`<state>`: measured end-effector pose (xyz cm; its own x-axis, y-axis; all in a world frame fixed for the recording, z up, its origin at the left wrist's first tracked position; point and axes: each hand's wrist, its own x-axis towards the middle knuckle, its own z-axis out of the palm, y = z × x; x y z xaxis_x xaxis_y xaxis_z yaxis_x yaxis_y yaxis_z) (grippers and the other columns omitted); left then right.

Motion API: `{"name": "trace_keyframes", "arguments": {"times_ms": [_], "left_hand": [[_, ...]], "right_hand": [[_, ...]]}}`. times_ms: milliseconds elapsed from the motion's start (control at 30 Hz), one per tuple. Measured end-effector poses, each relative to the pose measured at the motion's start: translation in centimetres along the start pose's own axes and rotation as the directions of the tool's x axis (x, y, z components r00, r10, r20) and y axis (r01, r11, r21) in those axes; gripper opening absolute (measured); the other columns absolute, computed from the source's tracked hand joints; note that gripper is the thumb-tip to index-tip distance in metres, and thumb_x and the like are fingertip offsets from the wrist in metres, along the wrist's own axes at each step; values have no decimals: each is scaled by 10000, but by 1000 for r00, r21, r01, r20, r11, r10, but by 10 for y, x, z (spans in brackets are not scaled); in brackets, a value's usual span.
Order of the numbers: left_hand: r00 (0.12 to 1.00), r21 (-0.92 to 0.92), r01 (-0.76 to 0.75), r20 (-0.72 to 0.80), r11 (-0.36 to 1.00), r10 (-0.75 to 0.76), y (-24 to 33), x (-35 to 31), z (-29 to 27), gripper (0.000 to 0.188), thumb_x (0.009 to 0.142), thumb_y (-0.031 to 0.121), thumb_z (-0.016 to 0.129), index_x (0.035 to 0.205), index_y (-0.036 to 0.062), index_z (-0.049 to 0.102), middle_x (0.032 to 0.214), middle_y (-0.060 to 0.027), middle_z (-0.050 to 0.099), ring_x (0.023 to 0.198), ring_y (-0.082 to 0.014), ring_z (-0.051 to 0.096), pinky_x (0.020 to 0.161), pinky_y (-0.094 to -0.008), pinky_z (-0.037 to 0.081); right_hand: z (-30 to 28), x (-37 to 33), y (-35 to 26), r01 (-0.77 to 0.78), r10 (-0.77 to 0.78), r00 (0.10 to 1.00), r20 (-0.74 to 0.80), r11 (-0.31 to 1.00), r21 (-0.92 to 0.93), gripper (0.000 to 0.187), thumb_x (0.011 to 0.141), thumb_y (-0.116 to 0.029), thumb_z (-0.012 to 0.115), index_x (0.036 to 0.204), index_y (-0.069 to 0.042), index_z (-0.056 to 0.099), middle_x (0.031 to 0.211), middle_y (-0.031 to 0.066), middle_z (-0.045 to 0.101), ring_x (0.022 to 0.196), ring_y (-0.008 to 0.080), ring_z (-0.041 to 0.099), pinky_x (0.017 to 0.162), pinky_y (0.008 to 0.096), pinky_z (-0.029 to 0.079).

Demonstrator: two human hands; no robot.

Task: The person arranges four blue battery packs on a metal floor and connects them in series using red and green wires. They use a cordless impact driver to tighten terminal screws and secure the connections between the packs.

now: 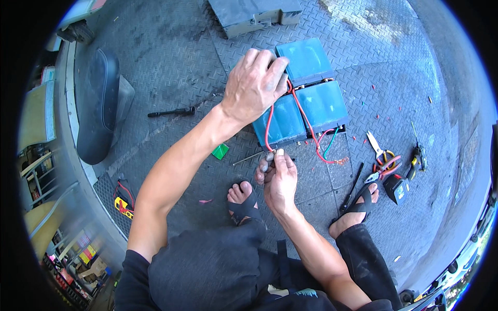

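Note:
Teal-topped battery blocks stand grouped on the floor: a far one (305, 59), a right one (321, 103) and a near-left one (288, 123). My left hand (254, 85) is closed over the group's far-left part, fingers curled; what they grip is hidden beneath. A red wire (268, 127) runs from under that hand down the near-left block's side. At its lower end, my right hand (280, 179) pinches it between thumb and fingers, beside the block's near edge. Another red wire (305, 116) crosses between blocks, ending in frayed copper (341, 161) near a short green wire (330, 144).
Scissors (377, 145), pliers (381, 170) and a black-and-yellow power tool (404, 181) lie right, near my foot. A black rod-shaped tool (171, 112) and green piece (220, 151) lie left. A dark seat (101, 103) and grey case (254, 15) stand farther off.

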<state>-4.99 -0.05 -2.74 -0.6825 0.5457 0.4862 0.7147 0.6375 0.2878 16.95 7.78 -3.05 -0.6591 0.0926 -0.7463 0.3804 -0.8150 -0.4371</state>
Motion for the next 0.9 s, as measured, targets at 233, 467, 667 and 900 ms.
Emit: {"name": "trace_keyframes", "arguments": {"times_ms": [233, 467, 667, 900], "left_hand": [[998, -84, -50, -35, 995, 47, -2, -2, 2, 355, 892, 83, 852, 1226, 46, 740, 976, -96, 668, 940, -304, 648, 833, -438, 567], [968, -305, 40, 249, 951, 39, 27, -41, -44, 490, 846, 142, 905, 1295, 44, 735, 1165, -144, 704, 1064, -336, 647, 951, -458, 559], [944, -293, 176, 322, 940, -76, 47, -98, -62, 670, 870, 166, 894, 1488, 106, 641, 1629, -228, 506, 1484, -443, 481, 1186, -552, 463], [946, -337, 193, 314, 921, -83, 35, -121, -52, 623, 903, 284, 906, 1459, 105, 689, 1677, -218, 491, 1558, -456, 444, 1271, -554, 399]], "right_hand": [[11, -1, 1, 77, -78, 990, -117, 997, -16, 328, 1211, -367, 520, 1060, -76, 534, 819, 66, 594, 617, 182, 566, 551, 339, 446], [8, -2, -3, -95, 97, 987, -130, 995, 28, 315, 1201, -363, 542, 1074, -76, 573, 836, 49, 616, 628, 177, 586, 550, 325, 455], [-2, 2, -1, -58, 59, 998, -19, 996, 71, 242, 1184, -279, 572, 1078, -66, 617, 843, 31, 640, 625, 140, 600, 542, 274, 454], [-2, 1, -1, -35, 22, 995, -96, 990, -137, 250, 1172, -287, 603, 1079, -59, 648, 819, 12, 642, 634, 103, 602, 539, 260, 448]]}}
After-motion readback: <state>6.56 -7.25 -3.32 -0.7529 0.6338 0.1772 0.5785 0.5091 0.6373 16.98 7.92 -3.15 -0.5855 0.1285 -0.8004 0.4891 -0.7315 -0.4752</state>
